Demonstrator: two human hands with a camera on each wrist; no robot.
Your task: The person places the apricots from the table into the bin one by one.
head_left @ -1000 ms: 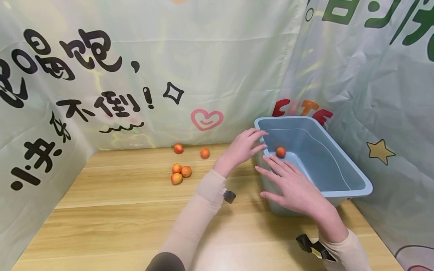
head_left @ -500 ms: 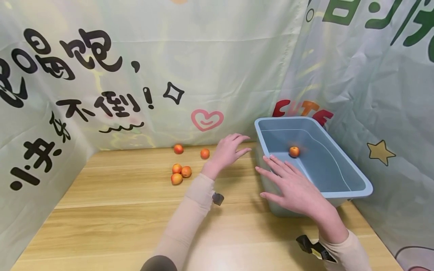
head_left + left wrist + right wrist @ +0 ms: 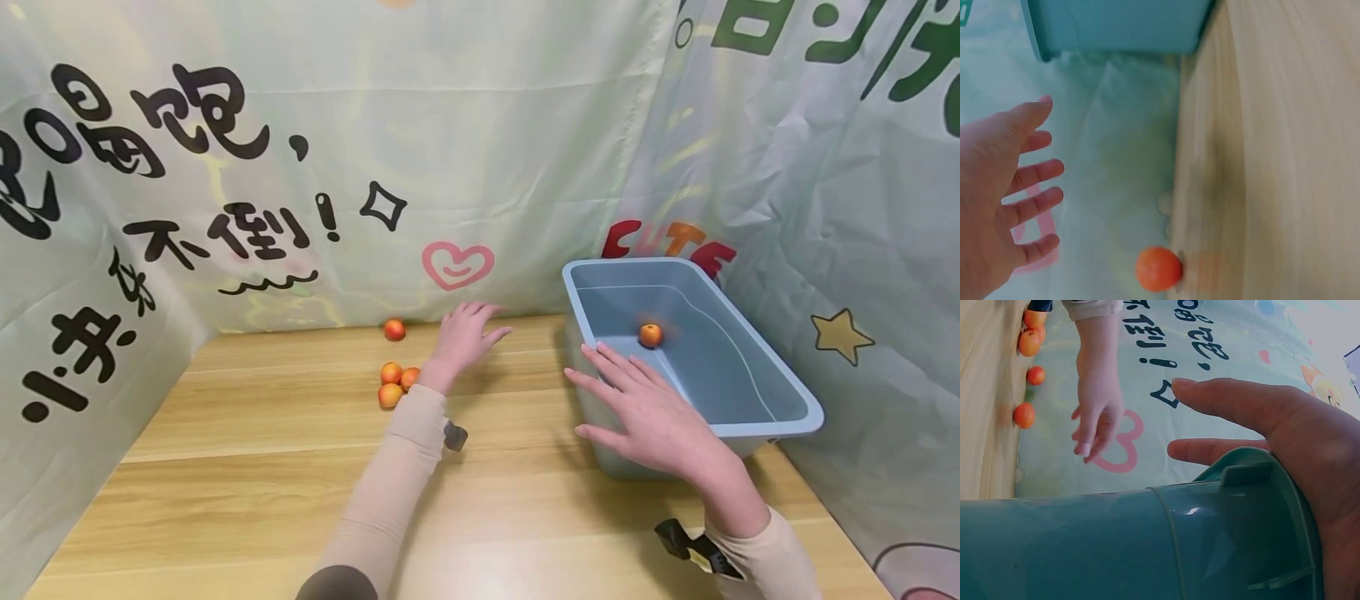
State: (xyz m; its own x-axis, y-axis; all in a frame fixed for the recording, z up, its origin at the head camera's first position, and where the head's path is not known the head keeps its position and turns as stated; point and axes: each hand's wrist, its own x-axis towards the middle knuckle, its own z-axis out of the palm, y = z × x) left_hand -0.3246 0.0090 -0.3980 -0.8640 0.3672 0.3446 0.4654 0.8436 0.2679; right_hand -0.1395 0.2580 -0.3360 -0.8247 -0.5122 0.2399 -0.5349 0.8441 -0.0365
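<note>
My left hand (image 3: pixel 457 343) hangs over the table with its fingers stretched out and nothing in them. In the left wrist view one round orange-red fruit (image 3: pixel 1159 269) lies beside it on the table; in the head view the hand covers that fruit. Just left of the hand sit a small cluster of fruits (image 3: pixel 390 396) and a single fruit (image 3: pixel 394 330) by the back wall. My right hand (image 3: pixel 651 417) rests on the near left rim of a blue plastic bin (image 3: pixel 750 429), fingers spread. Inside the bin lies one fruit (image 3: pixel 650 336).
The wooden table (image 3: pixel 247 483) is bounded at the back and sides by printed cloth walls (image 3: pixel 525 150). The bin stands at the table's right, close to the right-hand cloth. Its raised rim stands between the right hand and the bin's inside.
My left hand has moved left, away from the bin, and now covers the nearest fruit. The fruit in the bin rolled right and now lies still. My right hand stayed put.
</note>
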